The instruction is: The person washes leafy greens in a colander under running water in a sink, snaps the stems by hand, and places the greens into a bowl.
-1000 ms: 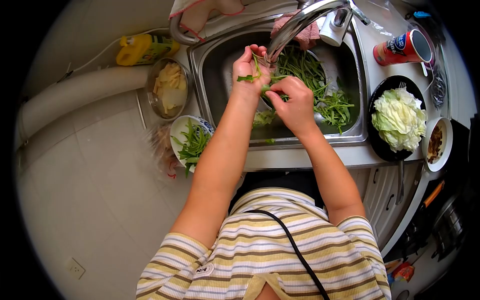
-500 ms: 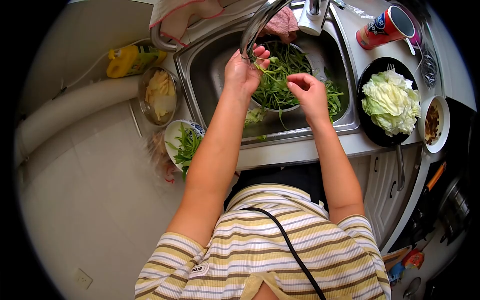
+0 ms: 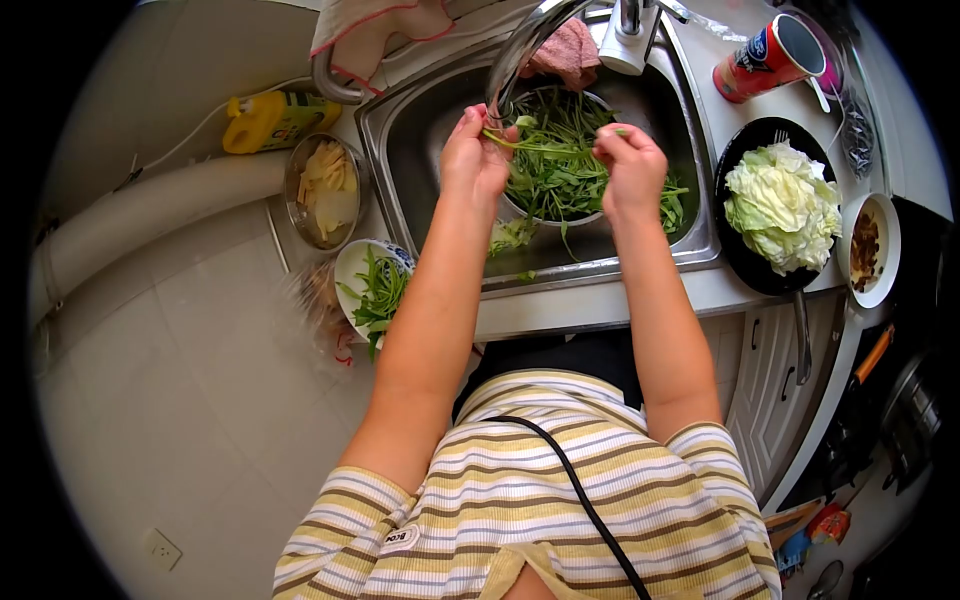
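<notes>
Over the steel sink [image 3: 408, 215], my left hand [image 3: 474, 160] pinches a leafy green stem [image 3: 540, 149] near the curved faucet [image 3: 507, 70]. The stem runs across toward my right hand [image 3: 632, 172], whose fingers are closed with a bit of green showing at their tips. Below both hands, a round metal bowl heaped with leafy greens [image 3: 560, 190] stands in the sink. More greens [image 3: 672, 203] lie in the sink beside the bowl, on the right. Part of the bowl's rim is hidden by leaves.
At left are a bowl of greens [image 3: 380, 290], a bowl of pale slices [image 3: 328, 190] and a yellow jug [image 3: 275, 122]. To the right, cabbage leaves [image 3: 780, 205] fill a black pan near a white bowl [image 3: 872, 285] and red canister [image 3: 745, 75]. A pink cloth [image 3: 568, 55] hangs behind.
My hands have moved apart, the right one rightward and up, the left slightly left. The right fingers have curled closed, and the green stem now stretches between the hands.
</notes>
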`<state>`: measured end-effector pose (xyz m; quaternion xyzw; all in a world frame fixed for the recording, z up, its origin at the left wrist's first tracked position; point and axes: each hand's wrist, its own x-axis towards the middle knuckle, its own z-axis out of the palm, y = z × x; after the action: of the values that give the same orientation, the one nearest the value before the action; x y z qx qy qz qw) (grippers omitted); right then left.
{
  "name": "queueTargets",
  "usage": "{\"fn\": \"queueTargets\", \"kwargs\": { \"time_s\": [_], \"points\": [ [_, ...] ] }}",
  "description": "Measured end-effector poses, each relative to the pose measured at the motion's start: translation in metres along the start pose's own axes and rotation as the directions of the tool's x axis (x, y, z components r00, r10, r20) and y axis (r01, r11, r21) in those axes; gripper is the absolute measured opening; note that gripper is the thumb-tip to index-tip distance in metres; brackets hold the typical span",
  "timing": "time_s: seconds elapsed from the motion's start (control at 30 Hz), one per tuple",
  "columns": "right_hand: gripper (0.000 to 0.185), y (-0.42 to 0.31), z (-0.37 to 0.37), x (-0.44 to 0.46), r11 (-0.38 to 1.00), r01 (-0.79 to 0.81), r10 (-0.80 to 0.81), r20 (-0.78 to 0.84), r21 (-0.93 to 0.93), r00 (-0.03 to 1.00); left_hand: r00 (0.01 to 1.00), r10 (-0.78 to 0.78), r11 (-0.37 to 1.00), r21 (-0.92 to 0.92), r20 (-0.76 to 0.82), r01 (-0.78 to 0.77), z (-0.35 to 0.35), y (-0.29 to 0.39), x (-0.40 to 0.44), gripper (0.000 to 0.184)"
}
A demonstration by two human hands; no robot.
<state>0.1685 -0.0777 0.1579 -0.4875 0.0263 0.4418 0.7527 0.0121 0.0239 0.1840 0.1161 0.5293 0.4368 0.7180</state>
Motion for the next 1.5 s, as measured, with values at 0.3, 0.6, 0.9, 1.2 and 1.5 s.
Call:
{"fn": "queueTargets", "kwargs": {
  "time_s": [0.3,0.6,0.9,1.2,1.5],
  "points": [
    [0.013,0.027,-0.128,0.018,-0.486,0.527,-0.212,0.679,-0.697,0.703,0.928,-0.199,0.974,-0.04,0.316,0.222,0.002,-0.004,0.006,0.016],
    [0.021,0.014,-0.097,0.0,-0.522,0.405,0.019,0.465,-0.75,0.885,0.876,0.011,0.479,0.767,0.483,-0.428,0.01,0.007,-0.007,0.011],
    [0.056,0.072,-0.014,0.026,-0.393,0.518,0.209,0.475,-0.76,0.855,0.955,0.22,0.716,0.632,0.198,-0.296,-0.051,0.031,-0.026,0.013],
    [0.052,0.162,-0.032,0.053,-0.587,0.576,0.37,0.445,-0.569,0.816,0.967,0.245,0.857,0.452,0.068,-0.248,-0.073,0.05,-0.057,0.017],
    [0.021,0.109,0.034,0.054,-0.002,0.462,0.063,0.461,-0.887,0.885,0.867,0.47,0.786,0.527,-0.167,-0.324,-0.142,0.126,-0.129,0.016]
  ]
}}
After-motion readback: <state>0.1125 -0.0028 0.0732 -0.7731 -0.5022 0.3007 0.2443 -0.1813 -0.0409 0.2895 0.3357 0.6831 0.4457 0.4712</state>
